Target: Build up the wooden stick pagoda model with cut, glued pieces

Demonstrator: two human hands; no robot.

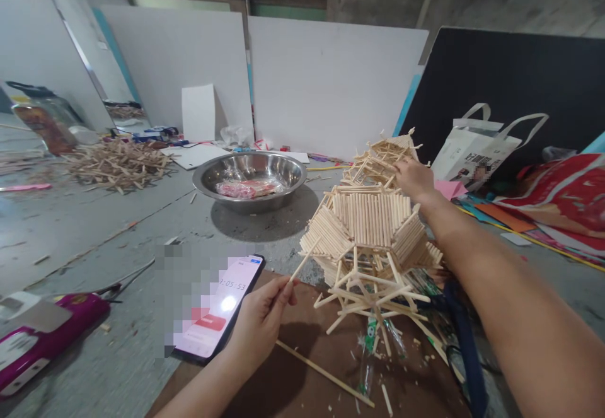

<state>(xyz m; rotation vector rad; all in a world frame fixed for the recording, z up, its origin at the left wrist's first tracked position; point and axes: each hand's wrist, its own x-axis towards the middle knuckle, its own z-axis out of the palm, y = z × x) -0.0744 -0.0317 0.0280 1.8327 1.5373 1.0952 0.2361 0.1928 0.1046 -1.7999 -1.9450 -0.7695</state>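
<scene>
A wooden-stick model (367, 229) shaped like a tiered pavilion stands on a brown board (302, 367). My left hand (262, 317) pinches one thin wooden stick (302, 261) whose far end touches the model's left roof edge. My right hand (413, 178) reaches over the model and rests its closed fingers on the upper stick tier (380, 156) at the back. A long loose stick (326, 374) lies on the board near my left wrist.
A phone (220, 307) showing a timer lies left of my left hand. A steel bowl (250, 175) holds a pink packet. A stick pile (116, 162) sits far left, a magenta tool (33, 339) near left, a white bag (475, 147) and coloured paper on the right.
</scene>
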